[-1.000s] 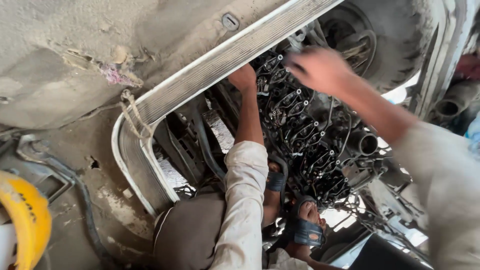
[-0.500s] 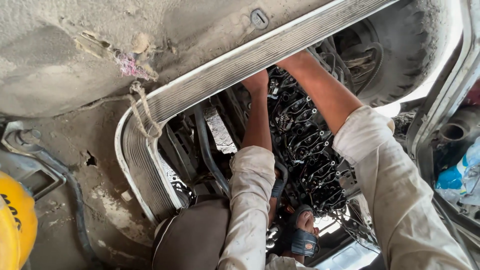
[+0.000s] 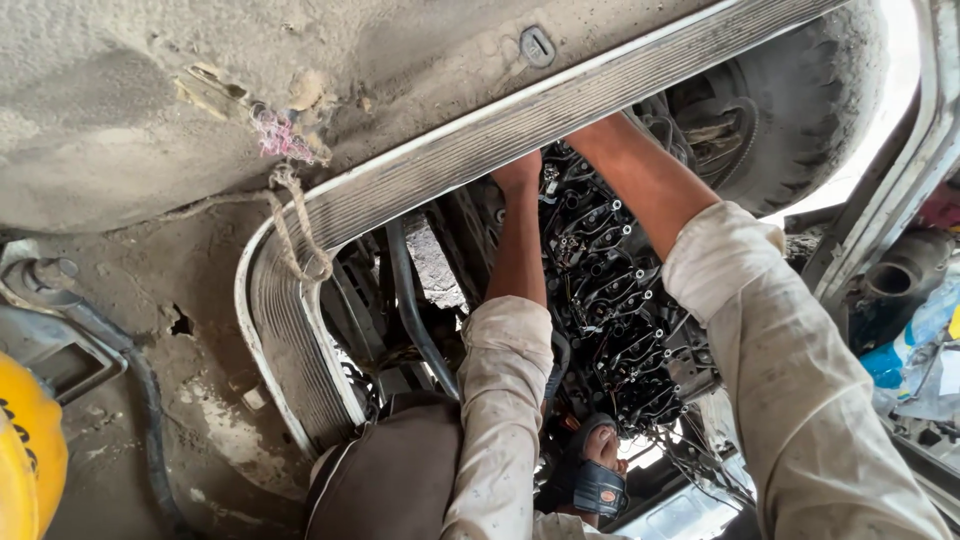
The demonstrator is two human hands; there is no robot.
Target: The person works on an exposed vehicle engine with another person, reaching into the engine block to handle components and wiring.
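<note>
Both arms go down into the open engine [image 3: 615, 300], the oily black block with its row of rocker arms and springs showing. Left hand [image 3: 518, 172] is up at the far end of the engine, right where the block disappears under the ribbed metal radiator frame [image 3: 440, 175]. Only the back of the wrist and knuckles show, so I can't tell if the fingers are closed on anything or just resting there.

The right hand is completely hidden. The right forearm [image 3: 640, 175] runs across the engine's upper corner and the hand end vanishes behind the same frame, so no call on that grip either.

Around the engine: a black hose [image 3: 408, 300] curves down just left of it, a frayed rope [image 3: 298, 225] is knotted on the frame's corner, a big tire [image 3: 800, 110] sits beyond the engine's right side, and a sandalled foot [image 3: 600, 470] is planted at its near end.
</note>
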